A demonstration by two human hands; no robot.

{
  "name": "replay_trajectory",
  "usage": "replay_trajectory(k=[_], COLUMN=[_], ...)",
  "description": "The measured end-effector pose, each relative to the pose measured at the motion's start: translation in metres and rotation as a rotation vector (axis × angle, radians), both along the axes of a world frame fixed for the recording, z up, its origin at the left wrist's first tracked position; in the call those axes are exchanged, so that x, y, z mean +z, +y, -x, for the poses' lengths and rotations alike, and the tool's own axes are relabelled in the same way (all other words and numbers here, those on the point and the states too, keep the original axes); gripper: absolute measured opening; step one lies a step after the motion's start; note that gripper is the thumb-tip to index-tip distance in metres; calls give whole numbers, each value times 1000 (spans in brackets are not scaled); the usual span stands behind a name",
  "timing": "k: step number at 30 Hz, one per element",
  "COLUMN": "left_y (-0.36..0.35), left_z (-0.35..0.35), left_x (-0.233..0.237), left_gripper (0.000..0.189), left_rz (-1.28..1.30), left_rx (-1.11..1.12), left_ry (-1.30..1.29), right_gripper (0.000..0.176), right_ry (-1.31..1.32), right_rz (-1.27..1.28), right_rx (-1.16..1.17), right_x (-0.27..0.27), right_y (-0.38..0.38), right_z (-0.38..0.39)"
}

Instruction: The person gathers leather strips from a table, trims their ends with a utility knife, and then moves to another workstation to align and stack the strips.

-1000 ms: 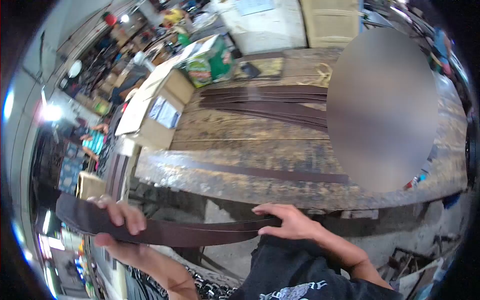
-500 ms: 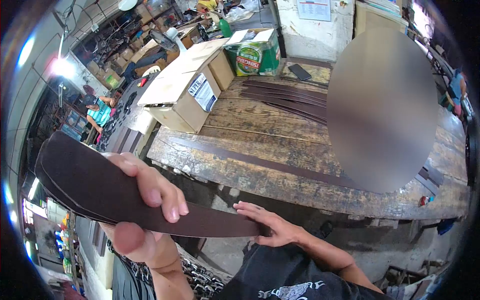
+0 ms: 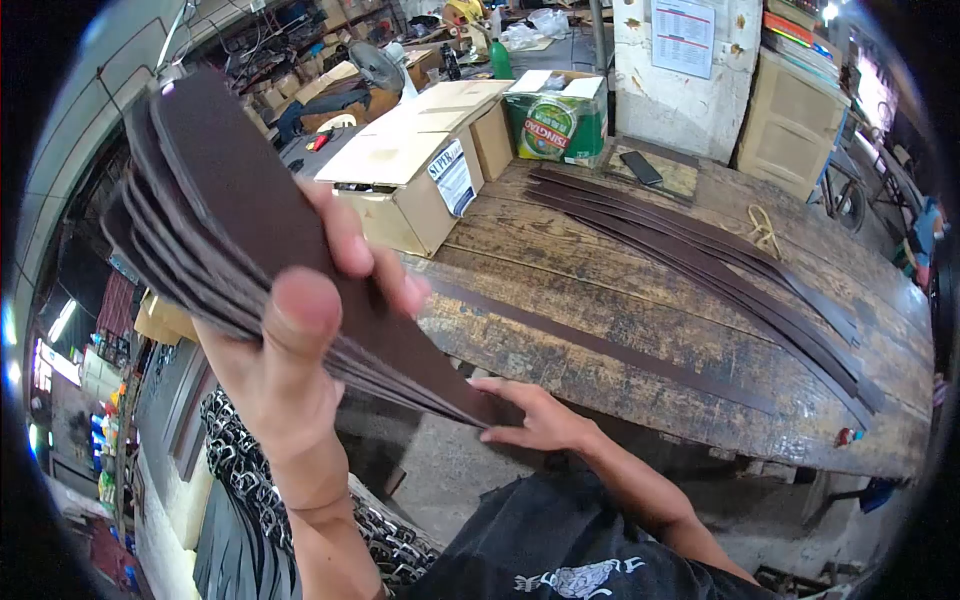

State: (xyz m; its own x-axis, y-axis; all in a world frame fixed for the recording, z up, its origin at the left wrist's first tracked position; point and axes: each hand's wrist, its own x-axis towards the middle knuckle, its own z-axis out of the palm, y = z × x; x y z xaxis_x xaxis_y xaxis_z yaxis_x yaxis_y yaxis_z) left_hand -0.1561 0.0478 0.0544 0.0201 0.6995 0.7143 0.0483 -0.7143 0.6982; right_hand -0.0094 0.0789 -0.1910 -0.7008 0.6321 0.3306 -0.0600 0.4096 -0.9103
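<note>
My left hand (image 3: 275, 375) is clamped round a fanned stack of dark brown strips (image 3: 245, 190), thumb on the near side, while my right hand (image 3: 540, 415) holds their lower stretch between thumb and fingers. I have the stack raised in front of the tabletop (image 3: 560, 240), where a single strip (image 3: 600, 345) lies nearer me than a spread pile of similar strips (image 3: 690, 265).

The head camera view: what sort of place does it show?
Probably a belt or strap workshop: a thick stack of dark, leather-like strips is in the foreground, more brown strips lie on the worn wooden workbench, and buckle-like metal pieces are massed at lower left.
</note>
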Motion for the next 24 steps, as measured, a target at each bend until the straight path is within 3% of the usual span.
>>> replay_trajectory(k=[3,9,12,19,24], left_y=[-1,13,17,23,24], left_z=[1,11,17,31,66], left_x=[13,41,55,72,102], left_gripper=[62,64,63,58,52], left_rz=[-4,19,18,-3,16], left_rx=[-31,-94,-148,-283,-372], left_ry=[-9,52,57,80,137], right_gripper=[53,54,55,60,64], right_ry=[17,296,80,140,14], right_rz=[57,6,156,140,217], right_rx=[34,-48,-52,-122,40], right_x=[6,-18,-28,-19,-38], right_y=[6,-4,-6,-17,-17], right_z=[11,46,45,35,13])
